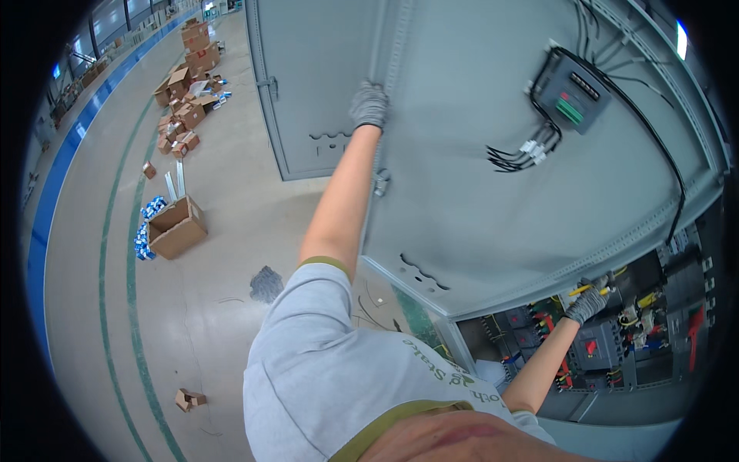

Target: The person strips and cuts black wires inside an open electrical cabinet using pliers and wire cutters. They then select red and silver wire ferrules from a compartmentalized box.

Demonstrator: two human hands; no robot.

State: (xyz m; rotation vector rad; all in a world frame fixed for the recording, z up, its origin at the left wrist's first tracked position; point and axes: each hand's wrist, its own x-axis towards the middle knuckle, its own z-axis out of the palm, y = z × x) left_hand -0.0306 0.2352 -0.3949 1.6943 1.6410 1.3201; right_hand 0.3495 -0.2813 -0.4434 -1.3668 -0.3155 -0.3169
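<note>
Evidently, the worker's left hand [369,108], in ribbed grey knit, is curled over the long left edge of the grey metal door [462,215]; that edge runs forward, away from the body. Low to the right, well apart, the gloved right hand [587,305] appears closed on a slim yellow item [580,290], kind unclear, over the open cabinet [639,402]. Door: smooth painted sheet, perforated rim, boxy grey module [571,91], looping black cable [683,192].

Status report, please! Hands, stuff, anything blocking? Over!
Left hand gripping open cabinet door. Right hand holding yellow-handled tool, near circuit breaker. No blockage visible.
</note>
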